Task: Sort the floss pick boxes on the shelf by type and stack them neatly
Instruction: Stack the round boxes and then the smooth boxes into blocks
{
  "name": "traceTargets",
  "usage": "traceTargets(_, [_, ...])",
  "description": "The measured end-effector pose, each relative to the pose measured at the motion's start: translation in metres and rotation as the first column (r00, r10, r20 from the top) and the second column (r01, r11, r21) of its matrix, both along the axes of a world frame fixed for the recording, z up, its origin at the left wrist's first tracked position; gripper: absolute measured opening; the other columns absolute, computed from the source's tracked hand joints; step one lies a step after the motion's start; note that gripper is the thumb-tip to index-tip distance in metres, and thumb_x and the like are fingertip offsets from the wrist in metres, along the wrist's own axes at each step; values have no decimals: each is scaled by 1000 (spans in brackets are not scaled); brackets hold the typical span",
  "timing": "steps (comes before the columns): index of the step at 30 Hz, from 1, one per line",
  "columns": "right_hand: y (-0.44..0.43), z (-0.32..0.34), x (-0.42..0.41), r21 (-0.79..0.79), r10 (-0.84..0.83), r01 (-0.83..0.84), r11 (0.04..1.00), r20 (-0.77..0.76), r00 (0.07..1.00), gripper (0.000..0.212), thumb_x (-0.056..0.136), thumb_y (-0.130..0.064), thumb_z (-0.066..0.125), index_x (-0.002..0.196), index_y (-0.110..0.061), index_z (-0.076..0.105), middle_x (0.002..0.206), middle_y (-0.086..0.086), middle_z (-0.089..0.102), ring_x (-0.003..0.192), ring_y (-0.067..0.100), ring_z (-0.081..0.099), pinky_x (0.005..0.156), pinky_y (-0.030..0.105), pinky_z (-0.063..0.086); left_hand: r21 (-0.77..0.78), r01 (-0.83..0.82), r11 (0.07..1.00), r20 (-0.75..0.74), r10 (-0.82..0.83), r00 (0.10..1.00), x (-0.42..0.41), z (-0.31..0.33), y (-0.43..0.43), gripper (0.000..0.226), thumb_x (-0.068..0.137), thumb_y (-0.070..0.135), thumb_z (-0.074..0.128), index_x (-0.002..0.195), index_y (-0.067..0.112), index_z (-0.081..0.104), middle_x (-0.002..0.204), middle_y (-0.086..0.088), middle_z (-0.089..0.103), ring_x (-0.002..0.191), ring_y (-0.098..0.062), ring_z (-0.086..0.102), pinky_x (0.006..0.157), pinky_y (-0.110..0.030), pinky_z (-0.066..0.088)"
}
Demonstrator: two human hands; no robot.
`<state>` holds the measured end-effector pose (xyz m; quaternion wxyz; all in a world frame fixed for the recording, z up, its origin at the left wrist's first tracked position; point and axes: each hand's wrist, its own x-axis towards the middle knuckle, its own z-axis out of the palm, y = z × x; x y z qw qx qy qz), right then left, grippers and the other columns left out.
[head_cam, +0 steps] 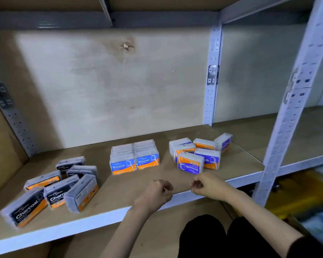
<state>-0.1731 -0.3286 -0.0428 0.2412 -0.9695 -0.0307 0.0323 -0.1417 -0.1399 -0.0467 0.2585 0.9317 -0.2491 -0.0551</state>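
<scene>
Three groups of floss pick boxes lie on the wooden shelf. Several black "Charcoal" boxes sit scattered and tilted at the left. Blue "Round" boxes stand in two tidy rows at the middle. Purple "Smooth" boxes lie loosely grouped at the right, one upside down in front. My left hand hovers over the shelf's front edge, fingers curled, holding nothing. My right hand is just in front of the Smooth boxes, fingers curled as well, empty.
A grey metal upright stands at the right front, another at the back. The shelf's white front rail runs below my hands. A neighbouring shelf bay lies to the right. Dark-clothed knees show below.
</scene>
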Motion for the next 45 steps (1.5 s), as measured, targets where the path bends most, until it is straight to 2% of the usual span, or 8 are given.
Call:
traceTargets(4, [-18, 7, -2, -27, -26, 27, 999, 25, 999, 24, 87, -14, 57, 108, -5, 65, 95, 2, 62, 86, 6, 51, 74, 15, 39, 62, 48, 997, 66, -52, 996, 6, 10, -13, 31, 89, 23, 53, 119, 22, 60, 122, 2, 61, 109, -9, 56, 66, -7, 27])
traceTargets(8, [-36, 18, 8, -56, -42, 46, 997, 78, 996, 24, 87, -12, 56, 107, -5, 66, 104, 7, 67, 86, 5, 50, 74, 14, 37, 84, 89, 993, 85, -96, 992, 23, 25, -27, 31, 91, 25, 52, 121, 21, 58, 123, 3, 62, 110, -10, 57, 66, -7, 27])
traceTargets(11, [-51, 29, 23, -84, -61, 68, 994, 88, 994, 23, 86, -14, 57, 107, -9, 66, 104, 5, 67, 86, 7, 52, 76, 18, 43, 58, 116, 992, 81, -121, 989, 45, 33, -42, 30, 88, 18, 55, 118, 15, 61, 122, -3, 64, 107, -15, 60, 76, -14, 36])
traceTargets(16, [-73, 47, 58, -104, -88, 101, 989, 121, 989, 25, 87, -16, 59, 110, -10, 64, 100, 3, 62, 86, 7, 51, 63, 12, 38, 39, 100, 994, 133, -104, 986, 88, 52, -69, 28, 88, 15, 56, 114, 13, 63, 119, -5, 65, 105, -17, 60, 79, -18, 39])
traceTargets(20, [-88, 56, 92, -97, -138, 150, 984, 122, 983, 28, 87, -16, 58, 114, -8, 62, 117, 8, 64, 94, 13, 56, 77, 20, 40, 71, 82, 994, 148, -92, 985, 127, 63, -93, 30, 89, 13, 54, 119, 12, 61, 124, -6, 63, 112, -21, 59, 93, -27, 44])
traceTargets(26, [-105, 56, 137, -176, -162, 170, 970, 55, 985, 42, 85, -20, 63, 125, -9, 54, 127, 7, 58, 114, 20, 55, 94, 29, 44, 230, 117, 966, 87, -140, 986, 179, 62, -132, 45, 88, 20, 59, 131, 9, 51, 134, -8, 55, 121, -22, 53, 101, -28, 40])
traceTargets(32, [-114, 40, 159, -272, -119, 101, 957, -50, 992, 43, 80, -22, 67, 118, -4, 59, 120, 11, 60, 107, 24, 58, 93, 35, 49, 400, 144, 905, -34, -142, 989, 212, 52, -150, 53, 81, 33, 66, 125, 5, 56, 128, -11, 58, 116, -25, 54, 98, -32, 43])
traceTargets(45, [-118, 34, 183, -207, -182, 174, 963, -20, 983, 39, 79, -20, 69, 112, 0, 61, 114, 15, 64, 101, 24, 62, 88, 35, 52, 451, 209, 867, -78, -195, 978, 237, 58, -168, 52, 82, 24, 67, 128, 5, 51, 129, -12, 57, 114, -25, 58, 95, -31, 48])
